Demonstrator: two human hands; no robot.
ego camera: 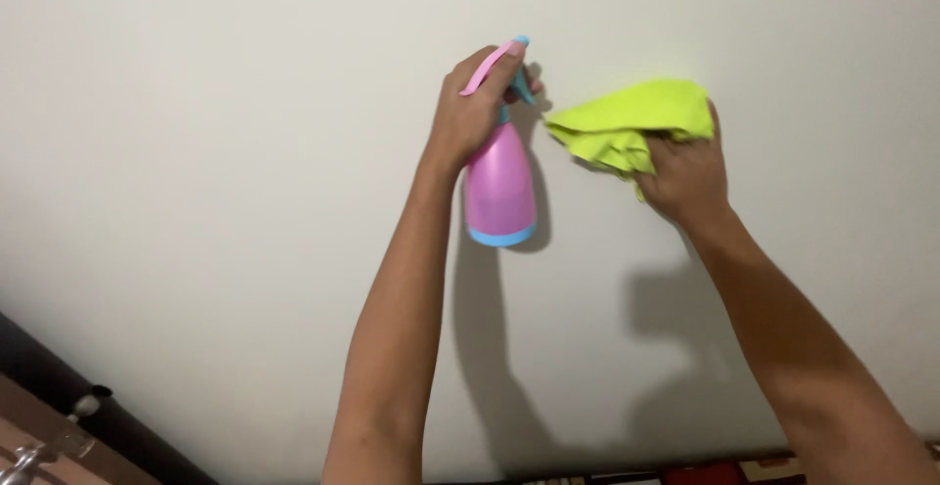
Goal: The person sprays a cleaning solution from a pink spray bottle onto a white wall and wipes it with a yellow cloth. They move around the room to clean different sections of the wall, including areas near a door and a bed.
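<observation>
1. Spray bottle (500,184) – pink body, light blue base and nozzle, pink trigger – is held up against a plain off-white wall (196,152), just left of the middle of the view.
2. The left hand (477,108) is closed around the bottle's neck, fingers wrapped over the trigger, and the bottle's body hangs down below the fist.
3. The nozzle points to the right, toward the cloth.
4. A lime-green cloth (627,125) is bunched up in the right hand (687,177), which is clenched around its lower edge; the loose folds spread up and to the left of the knuckles.
5. Cloth and bottle are near each other but apart – a narrow strip of bare wall shows between the nozzle and the nearest fold.
6. Both forearms reach up from the bottom of the view, and their shadows fall on the wall below each hand.
7. At the lower left corner is a dark door edge with a metal door handle (29,456).
</observation>
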